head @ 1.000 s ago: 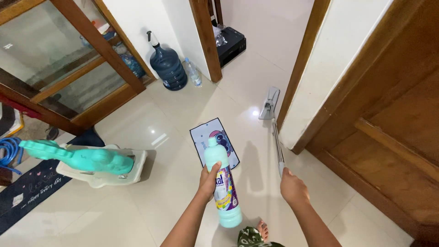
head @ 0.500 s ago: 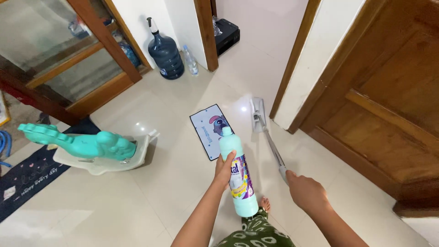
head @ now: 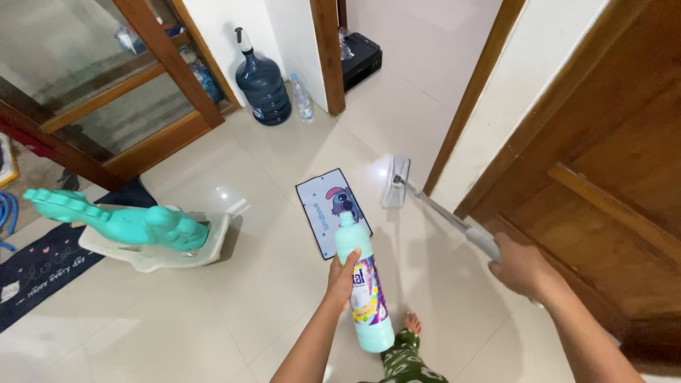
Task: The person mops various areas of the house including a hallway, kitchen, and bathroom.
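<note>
the turquoise bottle (head: 360,284) stands upright in the air above the tiled floor (head: 234,298), with the left hand (head: 342,278) wrapped shut around its labelled middle, thumb on the front. the right hand (head: 521,269) grips the grey end of the mop handle (head: 447,216), whose flat head (head: 394,182) rests on the floor beside the small mat (head: 330,209).

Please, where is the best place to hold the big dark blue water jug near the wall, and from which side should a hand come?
Probably the narrow neck of the water jug, just below the pump on top, reached from above. The jug stands upright and its body looks too wide for one hand. The wall is close behind it, so the open floor side in front is freer for a second hand.
</note>
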